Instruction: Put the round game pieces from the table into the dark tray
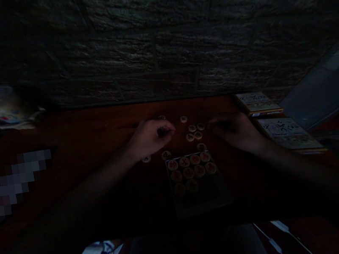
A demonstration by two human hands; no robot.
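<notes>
It is dim. My left hand (153, 137) hovers or rests over the wooden table with thumb and fingers pinched together; anything between the tips is too dark to make out. Curled in the same way, my right hand (236, 128) is farther right, its fingertips in shadow. Between the hands lie several round xiangqi pieces (192, 128), one of them (183, 119) apart toward the wall. More loose pieces (166, 155) lie near my left wrist, partly hidden by it. Closer to me, a shallow square box (206, 196) holds rows of pieces (184, 162) with red characters.
Two flat printed boxes (285, 129) lie at the right of the wooden table (92, 124). A plastic cup with a straw (5, 108) stands at far left, near a blurred-out patch (14, 186). A stone wall (151, 52) rises behind. White cables (274, 243) hang below the edge.
</notes>
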